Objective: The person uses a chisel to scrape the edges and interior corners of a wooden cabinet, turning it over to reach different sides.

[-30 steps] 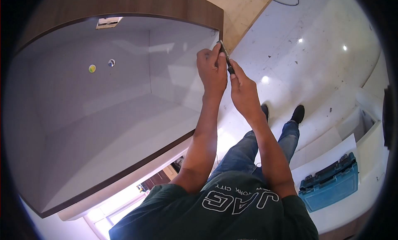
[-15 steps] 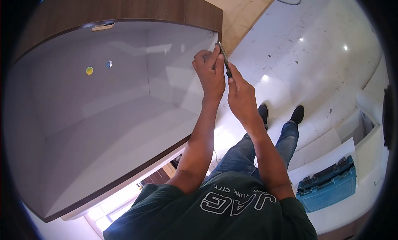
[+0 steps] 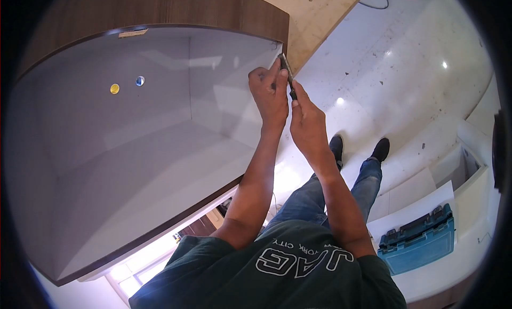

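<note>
My right hand (image 3: 309,122) is closed round the dark handle of a slim, flat metal tool (image 3: 288,67), which may be a file. At the tool's upper part, my left hand (image 3: 270,93) is closed, with thumb and forefinger pressed against it; its other fingers are curled. The tool's tip lies beside the front edge of an open cabinet (image 3: 128,159) with pale inner walls and a dark wood-look border. Exactly how the tip meets that edge is too small to tell.
Two round spots, one yellow (image 3: 114,88) and one blue-white, show on the cabinet's inner wall. A tan board (image 3: 314,21) lies beyond its corner. Bits of debris dot the glossy floor (image 3: 405,85). A teal toolbox (image 3: 418,245) sits at lower right.
Both hands keep their hold on the tool near the cabinet edge. My right hand has shifted very slightly left, and the whole view has moved a little.
</note>
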Demonstrator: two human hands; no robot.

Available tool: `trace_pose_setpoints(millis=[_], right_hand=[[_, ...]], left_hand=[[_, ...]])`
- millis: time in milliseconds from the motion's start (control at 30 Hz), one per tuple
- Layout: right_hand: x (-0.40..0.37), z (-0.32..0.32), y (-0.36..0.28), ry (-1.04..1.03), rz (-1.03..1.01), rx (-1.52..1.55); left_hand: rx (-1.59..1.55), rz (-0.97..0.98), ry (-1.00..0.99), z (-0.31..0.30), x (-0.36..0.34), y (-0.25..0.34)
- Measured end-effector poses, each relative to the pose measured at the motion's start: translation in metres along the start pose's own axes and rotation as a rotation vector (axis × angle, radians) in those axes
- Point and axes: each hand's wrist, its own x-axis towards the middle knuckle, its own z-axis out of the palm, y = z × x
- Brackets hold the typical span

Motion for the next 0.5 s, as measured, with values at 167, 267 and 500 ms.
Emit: trace_pose_setpoints(millis=[167, 267, 500], right_hand=[[-0.001, 0.005, -0.006, 0.033, -0.026, 0.041], [-0.002, 0.008, -0.007, 0.048, -0.013, 0.057], [-0.001, 0.011, 0.0, 0.069, -0.025, 0.045]], left_hand=[[-0.006, -0.097, 0.023, -0.001, 0.001, 0.005], [-0.04, -0.133, 0.034, -0.002, 0.001, 0.007], [0.044, -0.051, 0.077, 0.0, 0.016, -0.003]])
